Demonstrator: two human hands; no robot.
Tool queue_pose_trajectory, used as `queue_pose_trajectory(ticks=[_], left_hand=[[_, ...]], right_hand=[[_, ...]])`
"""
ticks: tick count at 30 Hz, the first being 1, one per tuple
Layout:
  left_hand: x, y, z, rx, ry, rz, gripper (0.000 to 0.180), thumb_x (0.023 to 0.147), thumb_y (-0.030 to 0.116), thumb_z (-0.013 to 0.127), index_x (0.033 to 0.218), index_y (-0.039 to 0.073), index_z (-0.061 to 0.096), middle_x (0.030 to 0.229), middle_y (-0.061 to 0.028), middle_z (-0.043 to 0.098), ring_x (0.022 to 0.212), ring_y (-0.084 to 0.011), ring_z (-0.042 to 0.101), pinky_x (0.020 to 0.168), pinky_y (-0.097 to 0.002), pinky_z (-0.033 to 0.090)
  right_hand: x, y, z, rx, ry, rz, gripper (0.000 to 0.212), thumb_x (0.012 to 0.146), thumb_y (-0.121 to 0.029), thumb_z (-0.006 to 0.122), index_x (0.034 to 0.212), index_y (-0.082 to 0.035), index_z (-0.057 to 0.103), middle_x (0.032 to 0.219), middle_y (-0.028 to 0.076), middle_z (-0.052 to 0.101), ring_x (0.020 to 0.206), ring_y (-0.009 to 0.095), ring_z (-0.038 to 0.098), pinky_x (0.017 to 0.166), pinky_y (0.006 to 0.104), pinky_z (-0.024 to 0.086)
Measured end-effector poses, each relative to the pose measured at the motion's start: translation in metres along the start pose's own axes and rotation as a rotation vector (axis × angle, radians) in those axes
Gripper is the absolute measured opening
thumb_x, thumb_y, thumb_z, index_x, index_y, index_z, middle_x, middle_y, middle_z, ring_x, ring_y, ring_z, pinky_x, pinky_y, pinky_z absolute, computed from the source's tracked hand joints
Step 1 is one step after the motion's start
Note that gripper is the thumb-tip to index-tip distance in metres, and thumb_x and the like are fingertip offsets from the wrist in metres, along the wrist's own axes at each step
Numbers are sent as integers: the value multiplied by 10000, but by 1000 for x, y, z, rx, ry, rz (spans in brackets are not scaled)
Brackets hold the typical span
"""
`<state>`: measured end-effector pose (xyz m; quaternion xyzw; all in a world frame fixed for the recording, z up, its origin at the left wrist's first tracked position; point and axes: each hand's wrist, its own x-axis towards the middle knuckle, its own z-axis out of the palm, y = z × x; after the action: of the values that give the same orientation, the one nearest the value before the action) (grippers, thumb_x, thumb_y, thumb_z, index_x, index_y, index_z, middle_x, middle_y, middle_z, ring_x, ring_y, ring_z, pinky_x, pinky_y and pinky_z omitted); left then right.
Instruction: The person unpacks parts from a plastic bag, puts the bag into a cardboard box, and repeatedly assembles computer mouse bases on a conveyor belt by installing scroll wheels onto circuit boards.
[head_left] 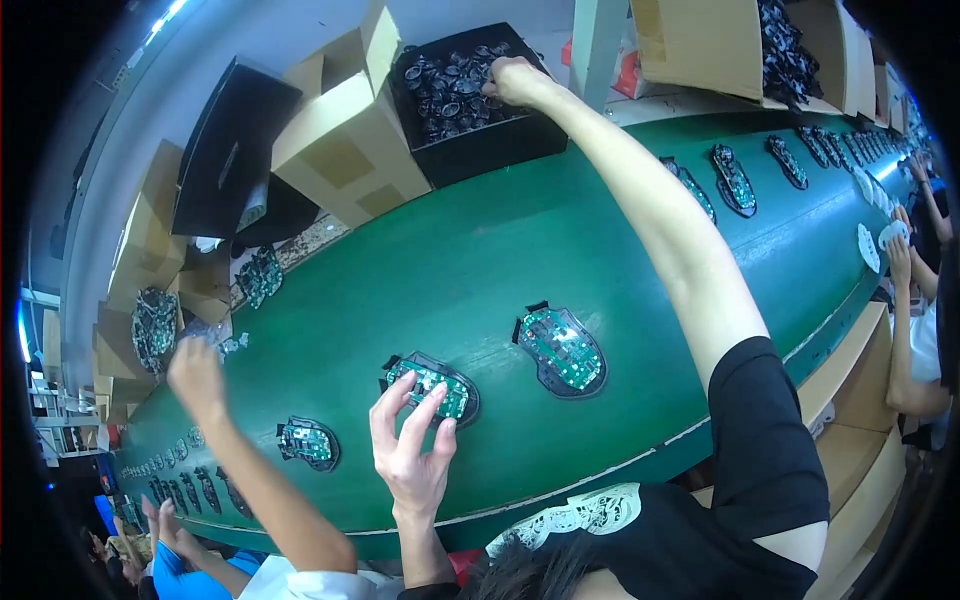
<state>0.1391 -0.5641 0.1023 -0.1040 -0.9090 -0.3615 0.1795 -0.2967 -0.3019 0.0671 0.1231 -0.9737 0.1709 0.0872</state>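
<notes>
My right hand [515, 82] reaches into the far black box [490, 148], fingers curled down among many small black round parts [445, 95]. What its fingertips hold, if anything, is hidden. My left hand [412, 450] hovers at or rests on a black shell with a green circuit board [455, 400] on the belt. Its fingers are apart, with the tips over the board; firm contact cannot be made out. Just right of it lies another shell with a green board [563, 350], untouched by either hand.
Along the green belt [400, 285] lie further board-filled shells [308, 443], [735, 180]. Cardboard boxes [345, 150] line the far side. At left, a co-worker's blurred hand [197, 380] is near a pile of boards [153, 328]; another worker's hands [898, 255] handle white pieces at right.
</notes>
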Motion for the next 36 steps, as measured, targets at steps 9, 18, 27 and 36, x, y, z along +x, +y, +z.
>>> queue_pose_trajectory(ticks=[9,18,27,36], left_hand=[[-3,-8,-3,22,16,1,372,778,63,776,1145,112,748,1283,-170,616,1109,-317,606,890,-395,549],[-7,-6,6,73,-85,21,415,783,54,786,1184,142,725,1317,-159,593,1195,-357,573,1002,-438,499],[-22,-19,22,394,-294,126,361,834,158,737,1189,209,697,1396,-114,555,1336,-363,462,1129,-559,324],[-14,-16,-13,440,-243,10,472,874,74,693,1329,182,629,1361,-125,590,1307,-355,490,1108,-521,366]], right_hand=[[-8,-6,-13,3,93,-82,262,933,-286,655,983,-33,700,957,227,713,951,408,688,843,480,533],[-121,-79,-84,562,31,-33,336,976,-374,638,1072,-63,723,760,80,670,591,129,645,449,307,489],[-310,-158,-20,537,-403,-330,220,949,-203,654,1003,11,654,936,188,657,900,370,662,786,442,531],[-314,-134,-61,332,-229,-574,293,902,-144,692,1179,-59,642,1170,130,640,1088,344,633,892,413,537]])
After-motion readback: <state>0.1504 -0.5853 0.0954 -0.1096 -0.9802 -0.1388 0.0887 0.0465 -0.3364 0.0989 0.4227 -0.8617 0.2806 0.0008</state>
